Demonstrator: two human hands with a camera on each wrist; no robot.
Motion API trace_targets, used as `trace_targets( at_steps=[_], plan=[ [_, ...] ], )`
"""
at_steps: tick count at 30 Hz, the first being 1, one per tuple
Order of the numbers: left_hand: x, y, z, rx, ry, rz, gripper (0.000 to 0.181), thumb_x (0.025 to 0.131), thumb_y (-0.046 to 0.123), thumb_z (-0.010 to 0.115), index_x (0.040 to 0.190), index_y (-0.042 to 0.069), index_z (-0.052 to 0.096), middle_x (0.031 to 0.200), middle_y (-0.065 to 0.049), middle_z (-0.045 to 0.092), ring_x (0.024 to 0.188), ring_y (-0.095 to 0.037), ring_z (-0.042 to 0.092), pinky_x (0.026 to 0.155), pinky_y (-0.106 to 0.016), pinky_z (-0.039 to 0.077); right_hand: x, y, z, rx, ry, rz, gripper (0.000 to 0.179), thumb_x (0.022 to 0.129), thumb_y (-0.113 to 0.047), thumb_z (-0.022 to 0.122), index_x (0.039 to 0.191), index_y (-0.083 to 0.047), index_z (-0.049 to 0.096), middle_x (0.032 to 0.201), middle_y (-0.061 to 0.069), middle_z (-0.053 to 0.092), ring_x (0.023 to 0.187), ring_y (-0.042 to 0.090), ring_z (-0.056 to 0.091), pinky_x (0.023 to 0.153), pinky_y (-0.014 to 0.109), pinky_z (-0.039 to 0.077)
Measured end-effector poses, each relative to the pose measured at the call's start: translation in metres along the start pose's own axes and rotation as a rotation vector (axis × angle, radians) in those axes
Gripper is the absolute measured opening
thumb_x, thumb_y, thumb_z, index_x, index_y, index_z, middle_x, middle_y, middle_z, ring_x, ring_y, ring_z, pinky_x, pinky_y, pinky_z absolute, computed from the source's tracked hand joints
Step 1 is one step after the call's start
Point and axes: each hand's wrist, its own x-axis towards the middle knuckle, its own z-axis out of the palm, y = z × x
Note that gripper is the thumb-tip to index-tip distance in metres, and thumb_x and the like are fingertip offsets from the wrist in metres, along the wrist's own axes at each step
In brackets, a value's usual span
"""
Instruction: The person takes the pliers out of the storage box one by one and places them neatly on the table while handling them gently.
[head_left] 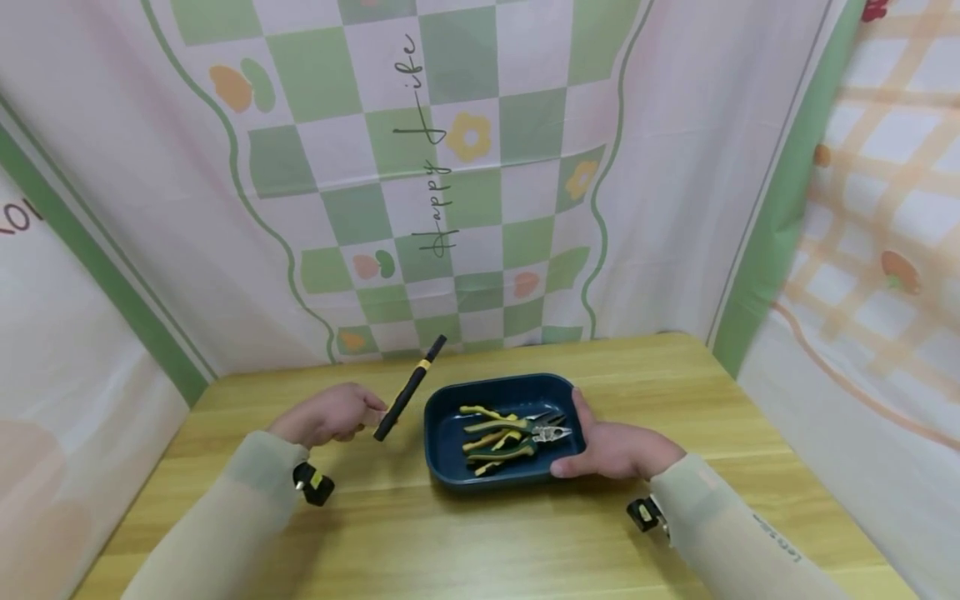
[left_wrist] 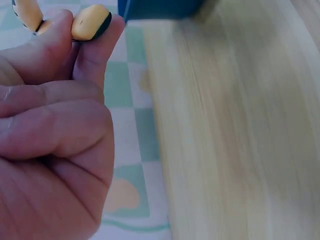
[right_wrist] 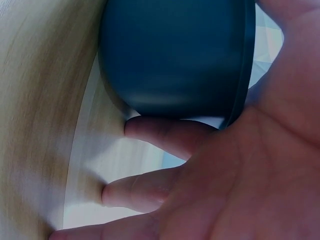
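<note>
My left hand (head_left: 341,414) pinches a slim black tool with yellow parts (head_left: 411,389) above the table, left of a dark blue box. The tool slants up and away; its kind is unclear edge-on. The left wrist view shows two yellow ends, one with a dark green edge (left_wrist: 90,23), by the thumb and forefinger. My right hand (head_left: 618,450) spreads around the right end of the blue box (head_left: 480,484). In the right wrist view its fingers are straight, one along the box wall (right_wrist: 175,60). Several pliers (head_left: 504,451) with yellow and green handles lie in the box.
The box stands on a wood-grain table (head_left: 457,542). A checked green-and-white cloth (head_left: 465,200) hangs behind the back edge, with more printed cloth (head_left: 862,292) at the sides. Small black devices (head_left: 318,487) sit at both wrists.
</note>
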Motion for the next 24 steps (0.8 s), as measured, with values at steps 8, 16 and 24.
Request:
trace_targets(
  at_steps=[8, 16, 24],
  plan=[
    [-0.019, -0.037, -0.013, 0.078, 0.057, -0.089, 0.023, 0.098, 0.011, 0.057, 0.112, -0.004, 0.068, 0.058, 0.001, 0.042, 0.047, -0.01, 0.033, 0.05, -0.025, 0.035, 0.001, 0.002, 0.0, 0.004, 0.001, -0.005, 0.133, 0.082, -0.056, 0.076, 0.151, 0.0, -0.022, 0.153, 0.04, 0.015, 0.119, 0.04, 0.055, 0.107, 0.053, 0.034],
    [-0.041, -0.081, -0.022, 0.041, 0.108, -0.116, 0.017, 0.093, 0.005, 0.06, 0.076, 0.006, 0.057, 0.058, 0.002, 0.038, 0.046, -0.008, 0.031, 0.045, -0.023, 0.031, 0.001, 0.002, 0.001, 0.005, -0.001, -0.006, 0.132, 0.082, -0.056, 0.076, 0.152, 0.0, -0.022, 0.153, 0.039, 0.014, 0.116, 0.037, 0.058, 0.106, 0.052, 0.035],
    [-0.064, -0.112, -0.034, 0.08, 0.125, -0.125, 0.01, 0.091, 0.0, 0.059, 0.084, 0.0, 0.066, 0.051, 0.006, 0.031, 0.042, -0.005, 0.026, 0.042, -0.02, 0.027, 0.0, 0.0, 0.001, 0.014, -0.004, 0.006, 0.132, 0.082, -0.056, 0.076, 0.152, -0.001, -0.022, 0.154, 0.039, 0.015, 0.123, 0.04, 0.053, 0.107, 0.053, 0.033]
  ],
)
